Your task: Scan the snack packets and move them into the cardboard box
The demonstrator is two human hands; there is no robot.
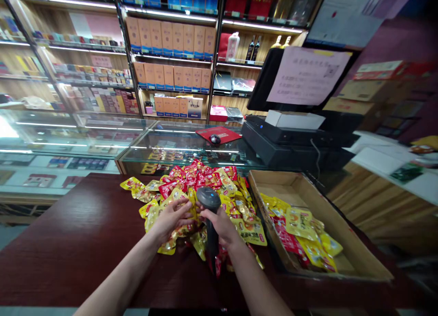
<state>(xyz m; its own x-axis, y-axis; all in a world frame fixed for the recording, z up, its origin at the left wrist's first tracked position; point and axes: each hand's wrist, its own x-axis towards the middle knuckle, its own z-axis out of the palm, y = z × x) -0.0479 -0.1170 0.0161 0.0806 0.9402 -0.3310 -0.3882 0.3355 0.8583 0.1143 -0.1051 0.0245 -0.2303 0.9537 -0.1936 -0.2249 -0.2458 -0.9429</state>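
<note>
A large pile of red and yellow snack packets (178, 176) lies on the dark red-brown table. My left hand (174, 219) rests on the yellow packets at the left of the pile, its fingers spread. Just right of it stands a black barcode scanner (208, 199), upright in front of the pile. My right hand (219, 222) is beside and partly behind the scanner, fingers bent toward the packets; the scanner hides part of them, and what they hold cannot be made out. To the right, an open cardboard box (255, 183) holds several yellow and red packets.
Behind the table (85, 224) stands a glass display counter (164, 135) with a mouse (215, 139) on a red mat (227, 134). A monitor (267, 81) on a black base rises at the back right. Stocked shelves line the wall.
</note>
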